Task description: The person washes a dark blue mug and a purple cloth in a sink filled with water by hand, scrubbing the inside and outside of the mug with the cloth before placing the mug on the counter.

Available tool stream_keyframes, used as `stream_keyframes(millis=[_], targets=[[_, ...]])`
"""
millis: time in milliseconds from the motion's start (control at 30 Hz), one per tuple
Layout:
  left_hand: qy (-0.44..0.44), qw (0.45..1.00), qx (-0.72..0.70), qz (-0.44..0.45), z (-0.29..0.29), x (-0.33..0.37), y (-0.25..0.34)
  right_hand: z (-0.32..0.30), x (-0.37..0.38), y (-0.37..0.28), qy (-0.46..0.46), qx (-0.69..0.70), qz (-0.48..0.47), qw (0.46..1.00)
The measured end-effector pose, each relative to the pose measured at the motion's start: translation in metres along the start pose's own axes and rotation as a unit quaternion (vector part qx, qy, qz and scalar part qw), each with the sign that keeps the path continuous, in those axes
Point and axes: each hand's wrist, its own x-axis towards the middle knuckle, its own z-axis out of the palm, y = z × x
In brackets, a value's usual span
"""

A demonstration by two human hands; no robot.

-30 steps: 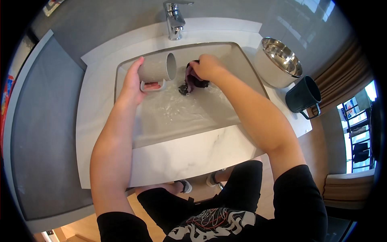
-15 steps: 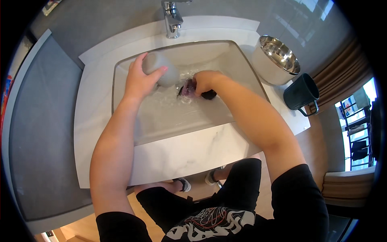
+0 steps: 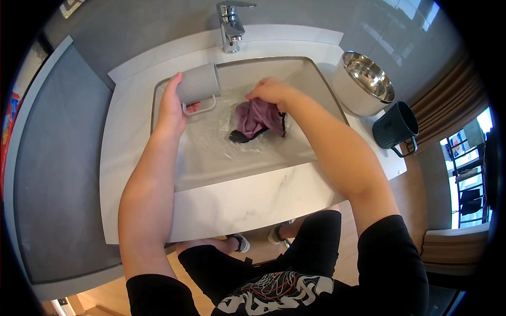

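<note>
My left hand [image 3: 171,105] is closed round a grey ribbed mug [image 3: 199,84], held on its side over the left part of the sink [image 3: 211,171]. The mug's mouth points right and its handle hangs toward me. With pinched fingers, my right hand [image 3: 270,92] grips the top of a wet purple cloth [image 3: 257,118] with dark edging. The cloth hangs bunched at the middle of the sink, its lower part touching the rippling water. I cannot tell what lies under it.
A chrome faucet [image 3: 230,29] stands behind the sink. On the counter at the right are a shiny metal bowl [image 3: 363,84] and a dark green mug [image 3: 395,126]. A grey panel [image 3: 63,168] borders the counter's left side.
My left hand has turned the grey mug so its handle and side show, its mouth now pointing right. My right hand has lifted the purple cloth, and more of it is spread into view.
</note>
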Motion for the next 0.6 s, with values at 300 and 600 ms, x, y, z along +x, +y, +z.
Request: stream_keyframes(millis=[300,600], targets=[[-0.008,0.999,-0.016,-0.051,0.008,-0.006,0.001,-0.006,-0.019,-0.032,0.071,0.488,-0.166,0.854],[-0.007,0.992,0.002,-0.130,0.020,-0.013,0.002,0.005,-0.021,-0.031,-0.097,0.497,-0.313,0.803]])
